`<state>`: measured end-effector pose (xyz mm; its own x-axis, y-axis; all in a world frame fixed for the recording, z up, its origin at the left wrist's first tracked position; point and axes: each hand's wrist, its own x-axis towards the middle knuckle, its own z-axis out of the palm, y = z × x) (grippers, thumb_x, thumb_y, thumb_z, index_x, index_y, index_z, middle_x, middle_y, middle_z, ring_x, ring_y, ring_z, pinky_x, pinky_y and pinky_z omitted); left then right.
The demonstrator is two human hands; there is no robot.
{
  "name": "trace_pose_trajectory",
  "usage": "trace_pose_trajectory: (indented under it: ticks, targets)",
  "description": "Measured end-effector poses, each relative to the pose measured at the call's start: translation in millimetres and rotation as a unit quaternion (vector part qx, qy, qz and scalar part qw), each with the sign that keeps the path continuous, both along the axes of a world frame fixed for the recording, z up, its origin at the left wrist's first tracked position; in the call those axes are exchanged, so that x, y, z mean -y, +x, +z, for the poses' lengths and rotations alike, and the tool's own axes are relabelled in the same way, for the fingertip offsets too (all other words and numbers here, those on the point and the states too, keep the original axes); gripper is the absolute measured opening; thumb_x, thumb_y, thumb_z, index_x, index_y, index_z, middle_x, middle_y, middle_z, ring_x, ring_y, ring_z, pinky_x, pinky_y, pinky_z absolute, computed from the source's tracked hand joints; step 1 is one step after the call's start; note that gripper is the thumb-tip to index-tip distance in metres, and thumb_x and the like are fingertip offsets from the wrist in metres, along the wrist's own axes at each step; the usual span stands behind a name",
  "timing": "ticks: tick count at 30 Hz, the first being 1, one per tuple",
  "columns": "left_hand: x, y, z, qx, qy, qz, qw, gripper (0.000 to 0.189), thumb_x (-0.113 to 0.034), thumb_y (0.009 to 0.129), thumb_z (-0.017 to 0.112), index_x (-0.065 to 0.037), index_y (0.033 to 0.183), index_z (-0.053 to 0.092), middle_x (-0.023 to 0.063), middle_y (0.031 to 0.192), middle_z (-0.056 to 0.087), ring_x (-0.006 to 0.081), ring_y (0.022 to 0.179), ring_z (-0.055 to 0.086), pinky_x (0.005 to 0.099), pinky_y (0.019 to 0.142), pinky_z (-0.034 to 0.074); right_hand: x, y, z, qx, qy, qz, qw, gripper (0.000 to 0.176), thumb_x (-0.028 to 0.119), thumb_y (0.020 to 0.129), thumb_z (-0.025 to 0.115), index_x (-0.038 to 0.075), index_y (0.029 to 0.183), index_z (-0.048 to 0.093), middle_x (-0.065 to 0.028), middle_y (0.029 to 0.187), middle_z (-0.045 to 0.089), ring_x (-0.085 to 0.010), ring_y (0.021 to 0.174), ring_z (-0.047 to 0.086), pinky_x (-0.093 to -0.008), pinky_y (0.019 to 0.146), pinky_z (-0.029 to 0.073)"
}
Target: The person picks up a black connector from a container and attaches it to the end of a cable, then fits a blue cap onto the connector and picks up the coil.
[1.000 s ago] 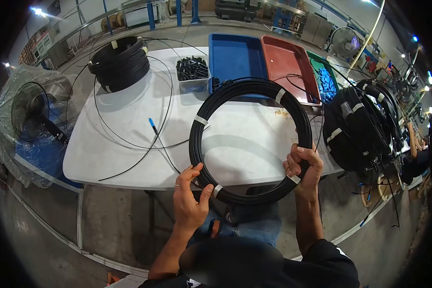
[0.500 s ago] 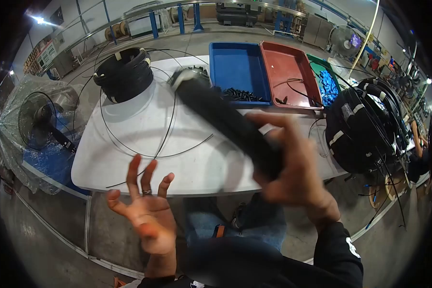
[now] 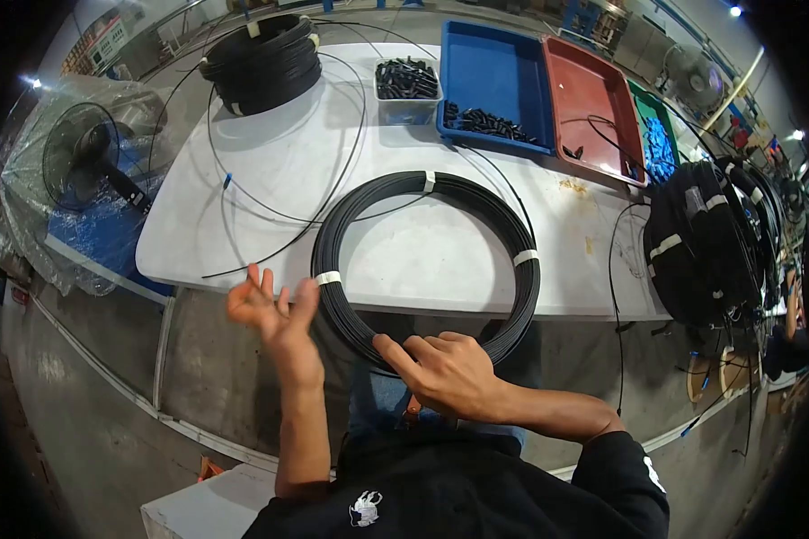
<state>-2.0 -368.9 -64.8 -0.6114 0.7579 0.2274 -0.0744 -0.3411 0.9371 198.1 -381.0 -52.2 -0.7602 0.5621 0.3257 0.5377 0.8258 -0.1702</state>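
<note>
A coil of black cable (image 3: pixel 331 235), bound with white tape, lies as a wide ring on the white table (image 3: pixel 252 225). Its near side hangs past the table's front edge. There my right hand (image 3: pixel 449 373) is closed over the ring, palm down, fingers curled round the strands. Just left of the coil, my left hand (image 3: pixel 283 323) is raised with fingers spread and holds nothing. A cable end runs off the coil toward the blue tray (image 3: pixel 499 76). Beyond my left hand, a loose cable with a small blue piece (image 3: pixel 227 181) loops across the tabletop.
Another black coil stack (image 3: pixel 265 72) stands at the back left. A clear tub of black parts (image 3: pixel 407 106) sits beside the blue tray, then a red tray (image 3: pixel 593 99) and a green tray of blue parts (image 3: pixel 659 148). More coils (image 3: pixel 701 251) hang at the right end.
The coil, held up edge-on in my right hand before, now lies flat across the table's front edge. My right hand came down to its near side. My left hand stays open.
</note>
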Motion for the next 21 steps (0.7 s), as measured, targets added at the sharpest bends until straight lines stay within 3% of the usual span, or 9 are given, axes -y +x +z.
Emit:
trace_pose_trajectory:
  ticks: [2,4,8,9,13,14,16,19,21]
  targets:
    - [-13,0,-10,-0.159,-0.057,-0.024,0.985,0.071,-0.011,0.085,0.074,-0.007,0.133,0.023,0.0289,0.156,0.017,0.0381,0.147,0.015,0.052,0.118,0.015,2,0,-2,0.013,-0.014,0.004,1.0,0.073,0.027,0.065,0.077,0.008,0.131,0.052,-0.0018,0.074,0.056,-0.0186,0.059,0.062,-0.0311,0.056,0.049]
    - [-21,5,-15,-0.18,-0.074,-0.019,0.981,0.074,-0.01,0.083,0.075,-0.007,0.135,0.022,0.0293,0.156,0.017,0.0393,0.147,0.016,0.0524,0.118,0.016,2,1,0,0.026,-0.027,-0.003,0.999,0.077,0.028,0.063,0.08,0.007,0.132,0.051,-0.0024,0.074,0.057,-0.0206,0.063,0.063,-0.0325,0.059,0.05]
    - [-24,10,-19,-0.187,-0.09,-0.05,0.977,0.078,-0.006,0.081,0.074,-0.004,0.138,0.02,0.0316,0.155,0.018,0.0435,0.146,0.021,0.0526,0.117,0.02,-6,19,28,-0.132,-0.155,0.01,0.979,0.079,0.033,0.067,0.087,0.004,0.131,0.051,-0.013,0.093,0.064,-0.0331,0.08,0.063,-0.0411,0.073,0.05]
    - [-24,9,-25,-0.199,-0.093,-0.036,0.975,0.078,-0.004,0.081,0.074,-0.007,0.138,0.021,0.0287,0.155,0.023,0.0393,0.143,0.03,0.0479,0.117,0.024,-16,30,30,-0.134,-0.136,-0.015,0.982,0.077,0.034,0.07,0.084,0.004,0.132,0.05,-0.0167,0.102,0.064,-0.0373,0.091,0.063,-0.0452,0.079,0.05]
    - [-24,11,-29,-0.264,-0.07,-0.037,0.961,0.076,-0.001,0.077,0.074,-0.007,0.135,0.025,0.0306,0.152,0.03,0.0409,0.14,0.035,0.0451,0.117,0.024,-103,77,27,-0.136,0.084,-0.327,0.931,0.097,0.044,0.067,0.087,-0.004,0.137,0.041,-0.0237,0.123,0.056,-0.0415,0.114,0.051,-0.0445,0.101,0.041]
    - [-23,12,-26,-0.264,-0.066,-0.039,0.961,0.076,-0.001,0.077,0.074,-0.007,0.135,0.025,0.0306,0.152,0.03,0.0409,0.14,0.035,0.0451,0.117,0.024,-125,93,9,-0.122,0.053,-0.348,0.928,0.106,0.044,0.067,0.087,-0.008,0.141,0.032,-0.0264,0.122,0.056,-0.0445,0.116,0.051,-0.0457,0.103,0.04]
    - [-22,14,-21,-0.289,-0.067,-0.064,0.953,0.075,0.003,0.074,0.072,-0.007,0.133,0.027,0.0319,0.151,0.031,0.0421,0.141,0.034,0.0448,0.117,0.024,-153,107,-11,-0.128,-0.17,-0.363,0.907,0.108,0.036,0.068,0.088,-0.009,0.144,0.026,-0.0297,0.122,0.058,-0.049,0.115,0.053,-0.0464,0.102,0.042]
    - [-17,17,-10,-0.32,-0.064,-0.077,0.942,0.076,0.006,0.071,0.071,-0.005,0.133,0.029,0.0344,0.149,0.032,0.0469,0.142,0.031,0.0462,0.117,0.024,-148,102,-20,-0.21,-0.182,-0.303,0.912,0.098,0.014,0.067,0.085,-0.004,0.145,0.03,-0.0305,0.119,0.062,-0.0464,0.112,0.06,-0.0438,0.098,0.047]
    - [-16,18,-12,-0.333,-0.07,-0.092,0.936,0.074,0.007,0.071,0.069,-0.004,0.134,0.031,0.0353,0.151,0.028,0.05,0.142,0.029,0.0485,0.118,0.024,-147,100,-19,-0.22,-0.201,-0.293,0.909,0.093,0.011,0.068,0.083,-0.002,0.144,0.032,-0.0297,0.118,0.063,-0.0449,0.111,0.061,-0.0433,0.097,0.048]
